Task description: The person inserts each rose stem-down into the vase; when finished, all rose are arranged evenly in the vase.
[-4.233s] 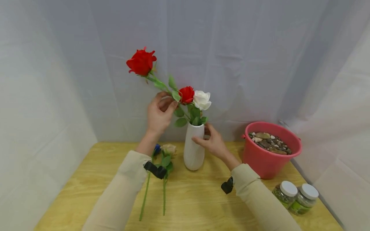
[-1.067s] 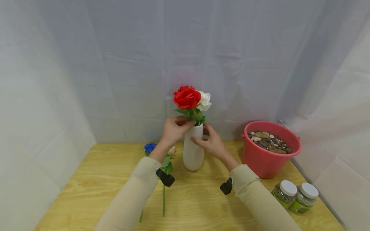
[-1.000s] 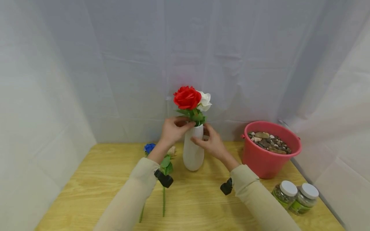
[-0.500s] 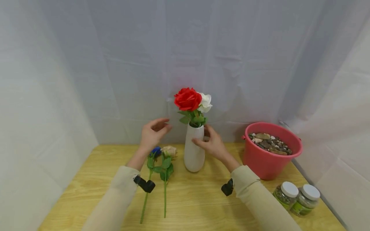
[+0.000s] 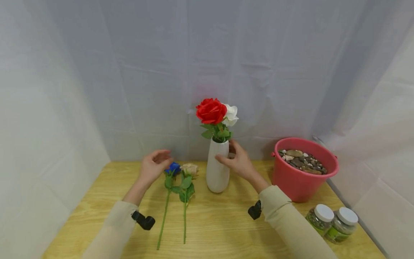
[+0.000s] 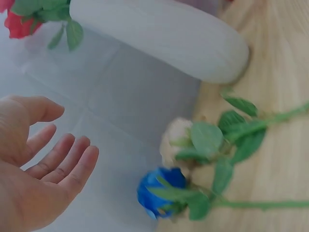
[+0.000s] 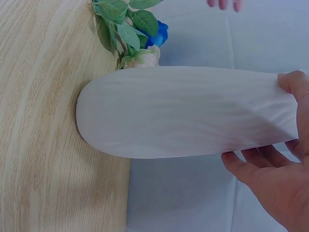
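A white vase [image 5: 217, 169] stands upright on the wooden table, and my right hand [image 5: 238, 161] grips its upper part, thumb in front and fingers round the side. Out of its mouth rise a large red rose [image 5: 211, 111] and a white rose [image 5: 230, 116]; the smaller red rose is hidden behind. My left hand [image 5: 154, 167] holds nothing, its fingers loosely bent, close beside the head of a blue rose [image 5: 173, 168]. In the left wrist view that hand [image 6: 46, 169] is apart from the blue rose. A cream rose [image 5: 189, 169] lies next to the blue one.
A red bucket [image 5: 299, 187] full of pebbles [image 5: 302, 160] stands at the table's right side. In front of it are two jars [image 5: 318, 217] with white lids. White cloth [image 5: 155, 72] hangs behind and at both sides of the table [image 5: 220, 230].
My left hand put the large red rose into the vase, let go of it, and moved left and down to the blue rose. The right hand stays on the vase.
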The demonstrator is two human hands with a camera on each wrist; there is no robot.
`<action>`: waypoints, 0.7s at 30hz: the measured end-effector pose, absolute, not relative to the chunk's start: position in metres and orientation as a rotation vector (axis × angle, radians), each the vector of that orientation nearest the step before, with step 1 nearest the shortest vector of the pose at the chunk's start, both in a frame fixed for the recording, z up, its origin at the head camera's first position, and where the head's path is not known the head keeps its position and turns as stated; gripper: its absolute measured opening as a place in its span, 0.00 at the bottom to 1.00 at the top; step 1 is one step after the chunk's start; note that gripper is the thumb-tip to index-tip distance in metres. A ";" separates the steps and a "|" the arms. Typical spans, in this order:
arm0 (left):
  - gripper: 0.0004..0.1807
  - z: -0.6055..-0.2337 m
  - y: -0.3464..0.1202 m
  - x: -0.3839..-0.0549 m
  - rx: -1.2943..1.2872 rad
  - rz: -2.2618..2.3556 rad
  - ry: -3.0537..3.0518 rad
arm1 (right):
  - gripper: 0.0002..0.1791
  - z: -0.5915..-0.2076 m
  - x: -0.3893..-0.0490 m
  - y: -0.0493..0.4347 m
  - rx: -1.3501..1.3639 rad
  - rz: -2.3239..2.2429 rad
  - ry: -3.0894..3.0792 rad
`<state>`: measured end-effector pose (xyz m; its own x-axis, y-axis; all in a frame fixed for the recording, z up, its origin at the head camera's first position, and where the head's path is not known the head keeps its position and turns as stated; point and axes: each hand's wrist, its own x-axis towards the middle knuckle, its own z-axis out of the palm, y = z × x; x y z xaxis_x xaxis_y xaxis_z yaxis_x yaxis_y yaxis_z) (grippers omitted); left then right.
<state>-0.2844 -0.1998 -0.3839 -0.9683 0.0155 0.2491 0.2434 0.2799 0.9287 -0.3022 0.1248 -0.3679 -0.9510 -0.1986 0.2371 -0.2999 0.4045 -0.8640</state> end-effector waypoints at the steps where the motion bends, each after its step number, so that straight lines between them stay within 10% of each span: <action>1: 0.23 -0.387 -0.203 -0.283 -0.235 -1.757 -2.365 | 0.46 -0.368 -0.302 0.125 0.452 1.601 -2.552; 21: 0.25 -0.466 -0.226 -0.262 -0.113 -1.659 -2.642 | 0.45 -0.369 -0.303 0.125 0.453 1.596 -2.544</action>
<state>-0.2619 -0.2257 -0.4656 -0.9972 0.0510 0.0553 0.0720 0.4327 0.8987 -0.3033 0.1250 -0.3694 -0.9503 -0.1943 0.2434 -0.3037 0.4047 -0.8625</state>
